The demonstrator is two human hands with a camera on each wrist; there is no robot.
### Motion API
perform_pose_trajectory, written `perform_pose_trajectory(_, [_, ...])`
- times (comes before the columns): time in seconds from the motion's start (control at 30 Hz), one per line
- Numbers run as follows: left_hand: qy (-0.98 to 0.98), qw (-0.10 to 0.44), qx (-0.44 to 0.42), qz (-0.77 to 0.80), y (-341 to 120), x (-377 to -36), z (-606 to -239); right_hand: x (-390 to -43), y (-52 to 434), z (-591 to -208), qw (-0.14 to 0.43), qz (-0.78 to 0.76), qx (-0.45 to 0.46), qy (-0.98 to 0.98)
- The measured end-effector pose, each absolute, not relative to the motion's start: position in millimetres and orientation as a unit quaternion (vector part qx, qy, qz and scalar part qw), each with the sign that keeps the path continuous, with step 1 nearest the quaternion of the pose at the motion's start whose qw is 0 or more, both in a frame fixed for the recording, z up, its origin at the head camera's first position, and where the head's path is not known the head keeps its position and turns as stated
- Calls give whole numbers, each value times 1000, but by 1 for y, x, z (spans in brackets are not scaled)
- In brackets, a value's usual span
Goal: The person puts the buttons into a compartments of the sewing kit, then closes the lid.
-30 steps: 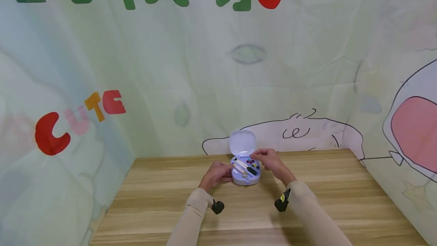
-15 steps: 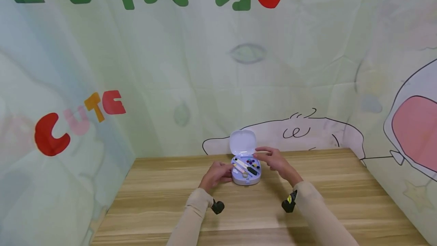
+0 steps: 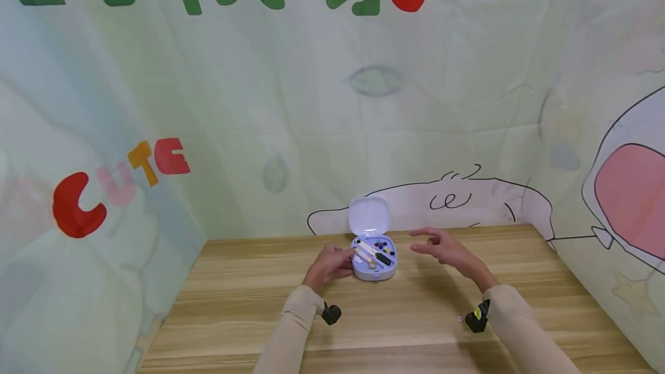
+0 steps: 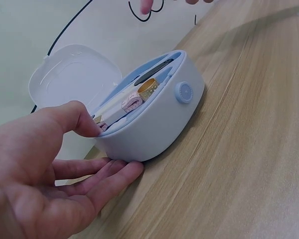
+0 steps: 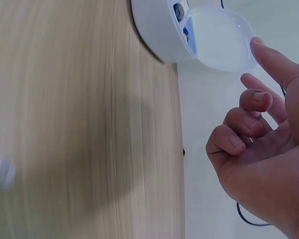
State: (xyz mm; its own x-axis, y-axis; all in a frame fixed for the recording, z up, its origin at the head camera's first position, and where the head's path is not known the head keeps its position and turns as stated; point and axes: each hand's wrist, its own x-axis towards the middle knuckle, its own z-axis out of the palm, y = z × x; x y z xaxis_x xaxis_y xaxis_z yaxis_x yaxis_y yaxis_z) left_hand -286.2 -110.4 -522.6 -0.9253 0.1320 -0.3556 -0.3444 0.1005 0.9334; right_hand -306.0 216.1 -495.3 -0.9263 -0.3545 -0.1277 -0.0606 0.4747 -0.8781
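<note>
A small pale blue sewing box (image 3: 374, 275) stands near the back of the table, its white lid (image 3: 369, 216) raised. My left hand (image 3: 329, 264) holds the box's left side; in the left wrist view the thumb (image 4: 82, 122) lies on the rim and the fingers touch the lower edge. Inside are a gold thimble (image 4: 148, 88), a rolled tape measure (image 4: 132, 103), a black-handled tool (image 3: 383, 258) and several small coloured pieces (image 3: 381, 245). To the right of the box, my right hand (image 3: 447, 250) is raised above the table, fingers loosely bent, with nothing visible in it.
A wood-grain table (image 3: 249, 305) reaches back to a printed cloth wall (image 3: 312, 103). Tiny pale specks (image 3: 459, 319) lie on the wood by the right wrist camera (image 3: 477, 317); one whitish piece (image 5: 2, 172) is blurred in the right wrist view.
My right hand has drawn away from the box's back right edge, moving right. The left hand and the box stay where they were. Pale specks by the right wrist have come into view.
</note>
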Motion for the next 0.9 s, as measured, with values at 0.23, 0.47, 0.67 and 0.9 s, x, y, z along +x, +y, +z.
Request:
perform_pose_trajectory(0.23, [720,179,-78,666,-110,-288,-523,-291,242,-492,145,-463,-174,857])
perform_pose_trajectory(0.47, [722,176,-81,665,-110,-288,-522,-274,258,-489,154,-452,-203,855])
perform_pose_trajectory(0.67, [721,175,-81,666,-109,-289,-525,-260,268,-495,170,-459,-228,842])
perform_pose_trajectory(0.9, [716,176,-80,671,-109,-289,-526,-244,282,-509,206,-455,-267,824])
